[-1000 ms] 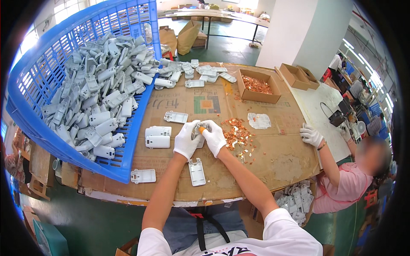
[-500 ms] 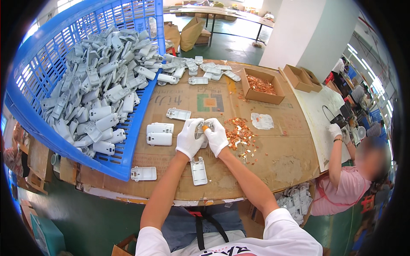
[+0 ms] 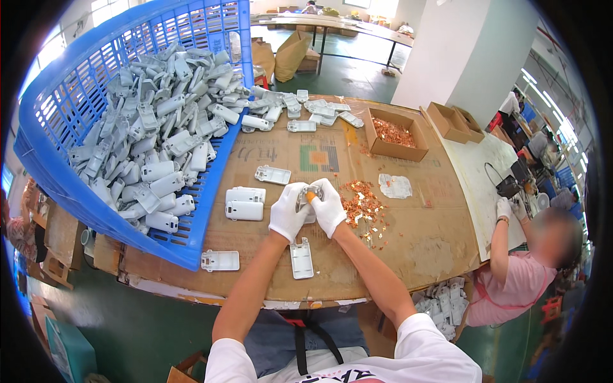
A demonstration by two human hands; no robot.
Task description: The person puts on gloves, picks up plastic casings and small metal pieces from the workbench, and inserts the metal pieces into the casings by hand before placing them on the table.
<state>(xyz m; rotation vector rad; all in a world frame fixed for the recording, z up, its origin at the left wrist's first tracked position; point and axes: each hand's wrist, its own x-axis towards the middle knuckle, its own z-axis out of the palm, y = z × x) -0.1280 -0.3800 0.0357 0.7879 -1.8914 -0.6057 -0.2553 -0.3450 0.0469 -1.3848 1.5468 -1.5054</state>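
Observation:
Both white-gloved hands meet over the middle of the table. My left hand [image 3: 288, 212] is closed round a light grey plastic casing [image 3: 302, 198], most of it hidden by the fingers. Against the same piece my right hand [image 3: 330, 209] presses with its thumb, where an orange tip shows. Part of another casing peeks out beneath the hands. Nearer me an open-faced casing [image 3: 302, 259] lies on the cardboard; to the left are a pair of casings [image 3: 244, 210], and single ones above and below them. Right of my hands spreads a pile of small copper-coloured pieces [image 3: 361, 203].
A blue crate [image 3: 214, 185] heaped with casings leans at the left, some spilling out behind. A cardboard box [image 3: 399, 153] of copper-coloured bits stands at the back right, near a flattened clear plastic piece [image 3: 395, 186]. A co-worker [image 3: 511, 281] in pink sits at the right.
The whole view has shifted slightly, so everything appears a little lower and to the right. My hands stay together on the casing, with only slight finger movement.

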